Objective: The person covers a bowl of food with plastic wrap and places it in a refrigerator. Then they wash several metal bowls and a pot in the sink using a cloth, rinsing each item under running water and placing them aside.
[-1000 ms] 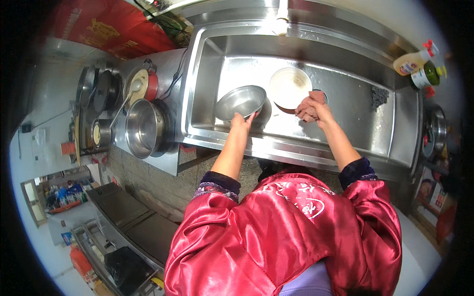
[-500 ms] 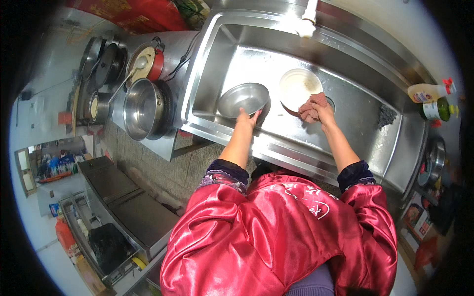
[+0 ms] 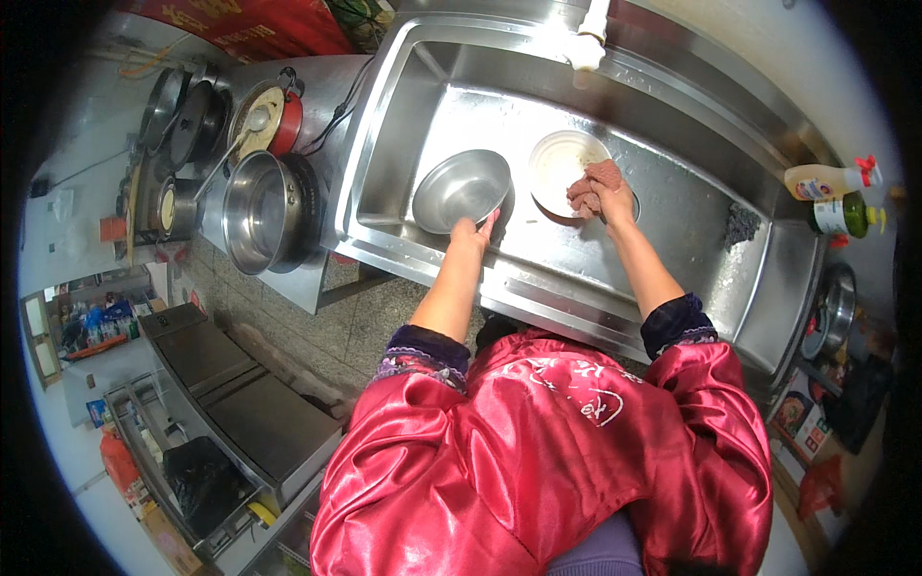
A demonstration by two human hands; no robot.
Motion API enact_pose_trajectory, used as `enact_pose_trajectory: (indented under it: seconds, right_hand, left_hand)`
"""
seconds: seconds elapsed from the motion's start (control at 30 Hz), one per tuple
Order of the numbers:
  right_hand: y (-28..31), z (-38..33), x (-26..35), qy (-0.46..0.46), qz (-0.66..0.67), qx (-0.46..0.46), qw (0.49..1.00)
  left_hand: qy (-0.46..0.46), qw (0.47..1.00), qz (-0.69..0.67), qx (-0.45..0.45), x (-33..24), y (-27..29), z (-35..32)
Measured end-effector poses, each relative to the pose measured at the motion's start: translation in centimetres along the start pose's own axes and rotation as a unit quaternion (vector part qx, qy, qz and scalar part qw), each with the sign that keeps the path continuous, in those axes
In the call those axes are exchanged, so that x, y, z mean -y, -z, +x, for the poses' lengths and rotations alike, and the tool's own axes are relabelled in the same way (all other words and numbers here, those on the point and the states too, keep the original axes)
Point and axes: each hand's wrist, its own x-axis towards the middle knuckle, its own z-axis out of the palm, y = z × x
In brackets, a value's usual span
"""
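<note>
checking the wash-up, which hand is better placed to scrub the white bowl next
Right. The right hand already holds the pink cloth pressed to the white bowl in the sink. The left hand grips the steel bowl by its rim, apart from the white one.

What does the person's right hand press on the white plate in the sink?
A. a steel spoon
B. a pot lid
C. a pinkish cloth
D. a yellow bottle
C: the right hand holds a pinkish cloth against the white plate in the sink.
</note>
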Motion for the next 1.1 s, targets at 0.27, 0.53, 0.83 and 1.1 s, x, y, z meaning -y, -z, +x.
enact_pose_trajectory:
  seconds: [0.27, 0.53, 0.83, 1.1]
  right_hand:
    - [1.7, -0.3, 0.5, 0.041, -0.013, -0.087, 0.995]
    - [-0.6, -3.3, 3.4, 0.269, -0.315, -0.113, 0.903]
    - [-2.3, -0.3, 4.6, 0.340, -0.589, -0.006, 0.733]
    - [-0.8, -0.3, 1.7, 0.257, -0.615, -0.100, 0.738]
  left_hand:
    - [-0.156, 0.976, 0.138, 0.063, 3.7, -2.3, -4.6]
    - [-0.280, 0.854, 0.425, 0.110, 7.0, -5.2, -11.8]
    - [-0.371, 0.696, 0.603, 0.120, 12.2, -2.8, -14.4]
    - [-0.085, 0.897, 0.409, 0.148, 11.4, -4.8, -6.7]
